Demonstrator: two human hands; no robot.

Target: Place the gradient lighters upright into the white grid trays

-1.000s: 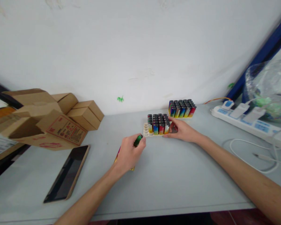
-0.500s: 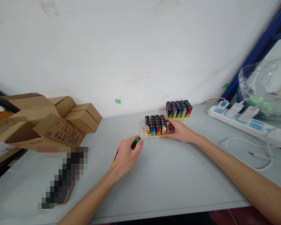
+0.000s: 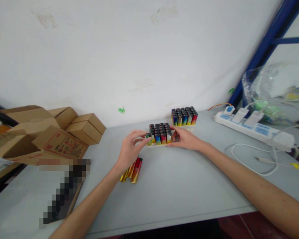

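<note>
A pale tray (image 3: 161, 146) on the table holds rows of upright, black-topped coloured lighters (image 3: 157, 138). At its left front corner my left hand (image 3: 132, 146) pinches a green lighter (image 3: 149, 140), upright between thumb and fingers. My right hand (image 3: 183, 137) grips the right side of the tray and its lighters. Several red and gold lighters (image 3: 137, 171) lie on the table just below my left hand. Behind and to the right stands a second block of upright lighters (image 3: 184, 117) on its own tray.
Open cardboard boxes (image 3: 64, 141) crowd the left side of the table (image 3: 179, 192), with a pixelated dark object (image 3: 64, 191) in front. At right lie a white power strip (image 3: 254, 127) with plugs and a looped white cable (image 3: 261, 172). A wall rises behind.
My left hand has carried the green lighter up and right to the tray's left end. The lighters lying on the table are now uncovered. The view has shifted slightly.
</note>
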